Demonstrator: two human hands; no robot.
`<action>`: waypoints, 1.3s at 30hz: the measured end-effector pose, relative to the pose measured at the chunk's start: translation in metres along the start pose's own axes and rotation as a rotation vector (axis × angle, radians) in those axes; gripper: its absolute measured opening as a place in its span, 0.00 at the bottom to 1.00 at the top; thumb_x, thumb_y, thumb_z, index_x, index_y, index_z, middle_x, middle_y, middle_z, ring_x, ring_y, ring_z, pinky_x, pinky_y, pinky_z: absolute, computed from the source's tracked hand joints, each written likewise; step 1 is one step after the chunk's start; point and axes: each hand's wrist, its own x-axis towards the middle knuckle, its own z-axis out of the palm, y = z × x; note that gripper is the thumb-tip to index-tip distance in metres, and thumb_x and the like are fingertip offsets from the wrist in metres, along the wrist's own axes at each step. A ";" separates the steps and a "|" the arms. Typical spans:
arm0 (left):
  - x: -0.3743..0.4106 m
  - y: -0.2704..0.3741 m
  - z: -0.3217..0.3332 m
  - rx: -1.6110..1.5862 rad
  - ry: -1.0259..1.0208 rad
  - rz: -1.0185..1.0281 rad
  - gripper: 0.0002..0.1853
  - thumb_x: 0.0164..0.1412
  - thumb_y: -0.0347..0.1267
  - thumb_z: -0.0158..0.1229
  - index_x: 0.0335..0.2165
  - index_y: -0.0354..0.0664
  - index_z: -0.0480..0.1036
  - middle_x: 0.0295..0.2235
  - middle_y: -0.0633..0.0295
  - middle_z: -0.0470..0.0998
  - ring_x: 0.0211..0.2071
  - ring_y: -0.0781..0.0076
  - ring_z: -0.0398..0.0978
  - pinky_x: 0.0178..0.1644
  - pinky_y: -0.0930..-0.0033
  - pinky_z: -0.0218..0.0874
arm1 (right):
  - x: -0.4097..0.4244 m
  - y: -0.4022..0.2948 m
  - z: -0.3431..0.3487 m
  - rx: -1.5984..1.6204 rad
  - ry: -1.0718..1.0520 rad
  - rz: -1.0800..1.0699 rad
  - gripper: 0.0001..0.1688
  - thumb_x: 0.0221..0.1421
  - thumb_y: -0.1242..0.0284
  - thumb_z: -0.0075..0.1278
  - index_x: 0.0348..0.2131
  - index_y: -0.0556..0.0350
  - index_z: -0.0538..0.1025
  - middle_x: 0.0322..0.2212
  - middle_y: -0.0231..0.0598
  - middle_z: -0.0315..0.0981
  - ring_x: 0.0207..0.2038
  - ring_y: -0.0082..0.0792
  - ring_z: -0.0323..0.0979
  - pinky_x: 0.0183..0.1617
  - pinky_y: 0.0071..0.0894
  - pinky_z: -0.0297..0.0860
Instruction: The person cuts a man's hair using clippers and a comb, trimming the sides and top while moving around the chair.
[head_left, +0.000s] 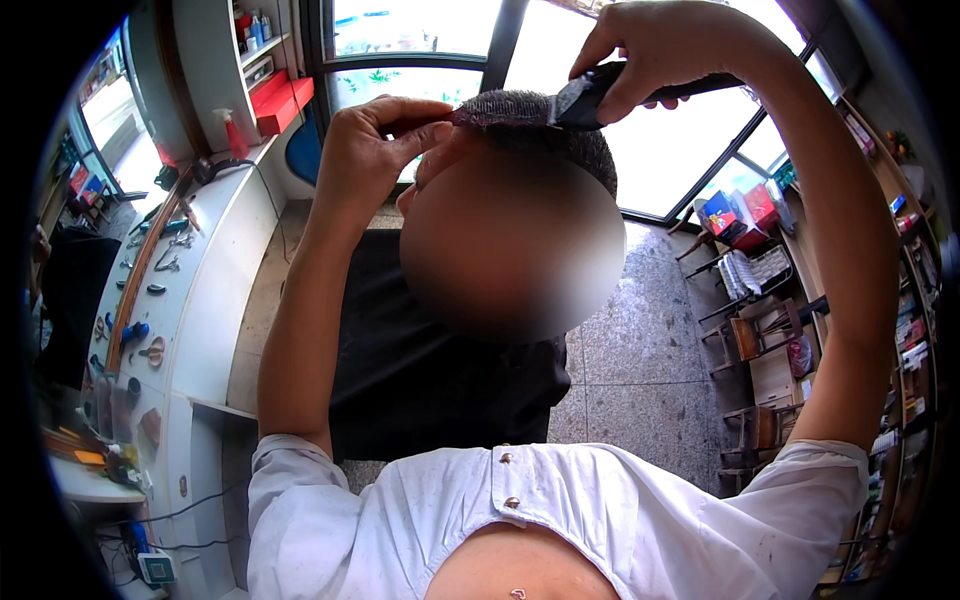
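Observation:
A seated person's short dark hair (592, 146) is in front of me, and a black cape (450, 390) covers the body below. My left hand (382, 139) pinches one end of a dark reddish comb (480, 116), which lies in the hair at the top of the head. In my right hand (660, 52) is a black electric hair clipper (589, 94). The clipper's blade end meets the hair beside the comb's far end. Part of the clipper body is hidden by my fingers.
A white counter (202, 300) on the left, below a mirror (82, 247), holds scissors (155, 351), a hair dryer (214, 169) and a red spray bottle (232, 135). Wooden chairs (750, 337) and crowded shelves (911, 322) line the right. Glass doors (637, 157) stand behind the person.

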 end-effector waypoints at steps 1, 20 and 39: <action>0.000 0.001 0.000 0.006 0.000 0.004 0.10 0.49 0.29 0.65 0.34 0.39 0.79 0.30 0.58 0.80 0.31 0.74 0.78 0.36 0.77 0.69 | 0.002 -0.003 -0.001 -0.011 -0.004 -0.014 0.22 0.47 0.61 0.59 0.38 0.57 0.77 0.18 0.30 0.71 0.20 0.21 0.68 0.23 0.23 0.65; 0.007 0.001 -0.003 -0.010 -0.097 -0.122 0.12 0.50 0.30 0.64 0.36 0.39 0.79 0.31 0.61 0.80 0.34 0.78 0.76 0.41 0.78 0.66 | 0.010 0.012 -0.008 -0.014 -0.045 0.070 0.25 0.47 0.59 0.60 0.43 0.53 0.77 0.19 0.30 0.73 0.21 0.21 0.70 0.24 0.22 0.67; 0.008 0.000 -0.012 -0.139 -0.264 -0.140 0.11 0.51 0.31 0.64 0.35 0.40 0.79 0.30 0.62 0.80 0.33 0.79 0.74 0.40 0.78 0.63 | 0.034 -0.008 -0.026 -0.011 -0.054 0.012 0.21 0.48 0.61 0.60 0.41 0.52 0.77 0.20 0.31 0.73 0.22 0.23 0.71 0.23 0.23 0.68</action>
